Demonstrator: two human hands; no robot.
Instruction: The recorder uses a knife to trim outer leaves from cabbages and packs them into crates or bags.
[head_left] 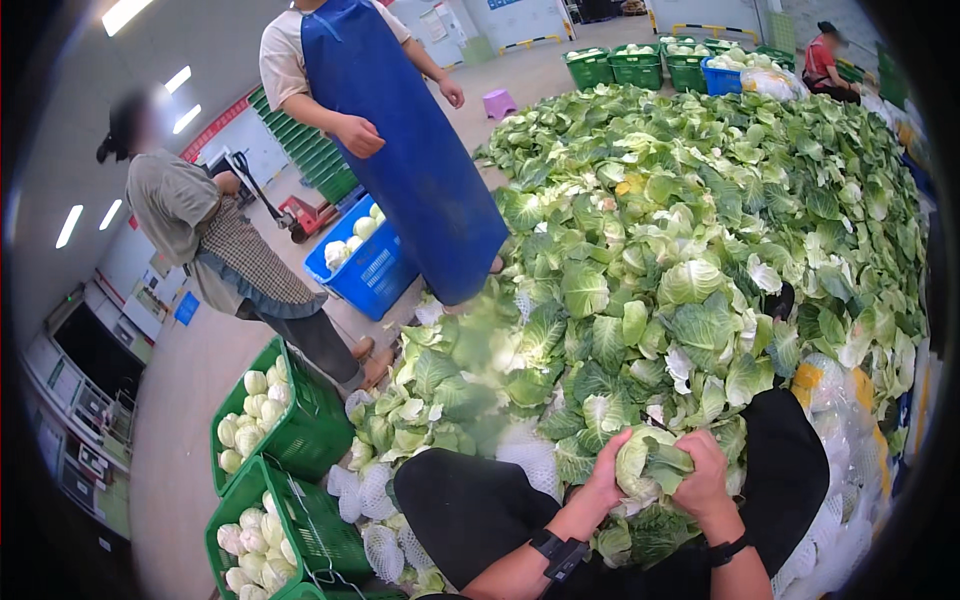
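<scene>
Between my knees I hold a pale green cabbage (635,468) over a heap of loose leaves. My left hand (603,478) supports it from the left, its fingers mostly hidden behind the head. On the other side my right hand (706,478) is closed around a darker outer cabbage leaf (666,466), which sticks out from the head. Both wrists wear dark bands. More cabbage leaves (640,535) lie just below my hands.
A wide pile of leaves (690,230) spreads ahead. Green crates (325,520) of trimmed cabbages stand at left, with white foam nets beside them. A blue crate (385,265) stands beyond. Two people stand nearby, one in a blue apron (410,150). Plastic bags (845,430) lie at right.
</scene>
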